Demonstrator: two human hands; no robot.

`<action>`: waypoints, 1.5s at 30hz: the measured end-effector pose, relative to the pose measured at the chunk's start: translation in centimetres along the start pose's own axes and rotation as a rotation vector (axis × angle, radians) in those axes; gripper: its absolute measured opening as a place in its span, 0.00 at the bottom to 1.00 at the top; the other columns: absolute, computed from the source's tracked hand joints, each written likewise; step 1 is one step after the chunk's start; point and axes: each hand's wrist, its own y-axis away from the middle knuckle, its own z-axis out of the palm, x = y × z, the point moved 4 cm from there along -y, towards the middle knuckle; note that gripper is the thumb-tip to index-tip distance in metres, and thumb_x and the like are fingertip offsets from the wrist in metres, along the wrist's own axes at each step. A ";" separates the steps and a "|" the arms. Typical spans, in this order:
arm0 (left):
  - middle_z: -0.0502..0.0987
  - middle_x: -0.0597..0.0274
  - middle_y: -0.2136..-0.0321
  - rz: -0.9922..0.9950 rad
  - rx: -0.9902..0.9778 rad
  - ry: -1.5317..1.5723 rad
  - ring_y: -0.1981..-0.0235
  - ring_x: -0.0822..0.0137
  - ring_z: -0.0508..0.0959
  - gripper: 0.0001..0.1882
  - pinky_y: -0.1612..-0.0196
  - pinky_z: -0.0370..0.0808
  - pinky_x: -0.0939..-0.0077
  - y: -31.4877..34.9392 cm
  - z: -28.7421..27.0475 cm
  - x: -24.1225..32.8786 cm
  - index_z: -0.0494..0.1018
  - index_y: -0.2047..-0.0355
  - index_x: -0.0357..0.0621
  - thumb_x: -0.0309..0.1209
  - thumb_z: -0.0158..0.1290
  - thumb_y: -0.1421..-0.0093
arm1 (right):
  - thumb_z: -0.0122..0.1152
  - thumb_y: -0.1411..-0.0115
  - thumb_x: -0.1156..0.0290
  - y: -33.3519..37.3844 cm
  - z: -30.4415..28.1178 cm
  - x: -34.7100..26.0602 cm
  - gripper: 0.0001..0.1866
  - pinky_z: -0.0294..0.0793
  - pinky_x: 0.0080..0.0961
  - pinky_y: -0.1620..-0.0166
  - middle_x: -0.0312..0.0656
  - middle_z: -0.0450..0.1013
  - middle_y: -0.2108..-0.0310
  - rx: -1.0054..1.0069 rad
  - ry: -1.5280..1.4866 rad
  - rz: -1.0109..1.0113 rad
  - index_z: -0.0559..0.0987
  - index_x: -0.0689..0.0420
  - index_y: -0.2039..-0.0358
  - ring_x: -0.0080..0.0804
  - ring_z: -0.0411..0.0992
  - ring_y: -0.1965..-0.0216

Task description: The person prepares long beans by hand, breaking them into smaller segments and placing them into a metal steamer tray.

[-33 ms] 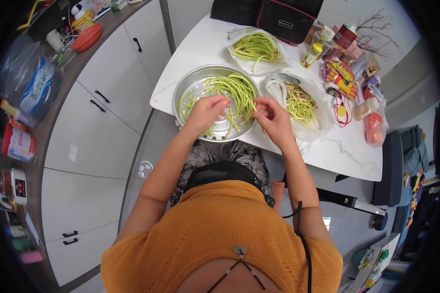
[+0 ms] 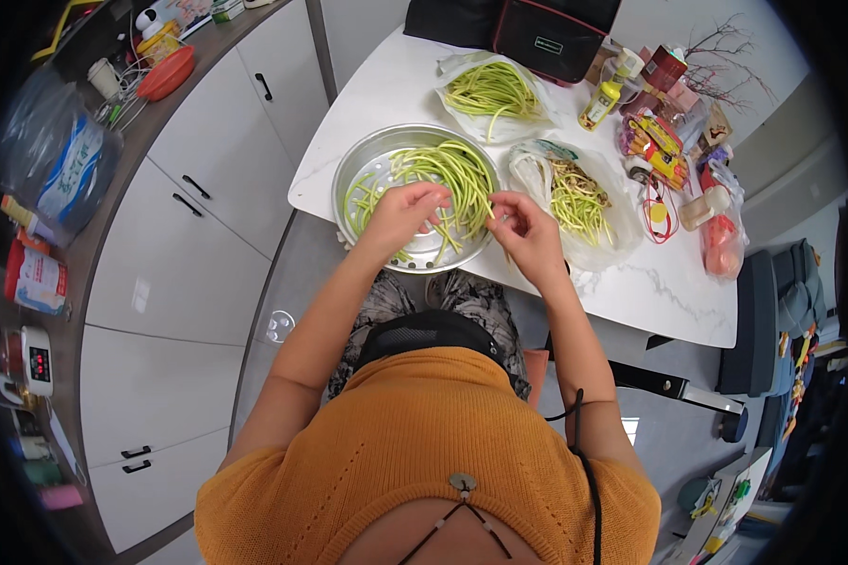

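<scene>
A round silver metal steamer pan with holes in its base (image 2: 346,168) stands at the table's near left edge. A heap of long thin green stalks (image 2: 443,168), resembling garlic scapes, lies in it. Over the pan's near side, my left hand (image 2: 405,217) is closed with curled fingers; what it pinches, if anything, is hidden. My right hand (image 2: 528,234) is at the pan's right rim, thumb and fingers pinched on the end of a green stalk. Beside it sits an open clear plastic bag (image 2: 622,235) of pale green stalk pieces with brownish tips (image 2: 579,202).
More stalks fill a plastic bag (image 2: 495,92) behind the pan. A black case (image 2: 551,42), a yellow-green bottle (image 2: 598,105), snack packets (image 2: 658,151) and a bag with reddish things (image 2: 723,240) stand on the white table (image 2: 669,306). White cabinets (image 2: 198,245) curve along the left.
</scene>
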 end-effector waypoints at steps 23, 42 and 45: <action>0.77 0.61 0.72 -0.003 -0.191 0.118 0.83 0.82 0.69 0.06 0.82 0.64 0.90 2.1 6.8 4.0 0.71 0.67 0.39 0.29 0.49 0.39 | 0.60 0.46 0.75 2.5 -4.0 -2.8 0.08 0.63 0.14 0.72 0.35 0.71 0.72 0.165 -0.014 -0.107 0.79 0.59 0.64 0.16 0.65 0.74; 0.75 0.63 0.75 -0.139 -0.126 0.593 0.84 0.81 0.65 0.07 0.83 0.60 0.91 1.1 5.7 1.4 0.71 0.63 0.38 0.28 0.50 0.40 | 0.60 0.49 0.79 3.0 -2.0 -4.3 0.06 0.65 0.16 0.73 0.37 0.71 0.75 0.139 0.065 -0.363 0.80 0.59 0.69 0.22 0.67 0.77; 0.75 0.62 0.74 -0.137 -0.118 0.694 0.84 0.81 0.65 0.07 0.83 0.60 0.90 0.9 5.6 0.9 0.70 0.63 0.38 0.28 0.50 0.39 | 0.61 0.50 0.80 3.3 -1.3 -4.2 0.07 0.66 0.17 0.73 0.38 0.72 0.75 0.109 0.076 -0.377 0.80 0.58 0.68 0.23 0.68 0.77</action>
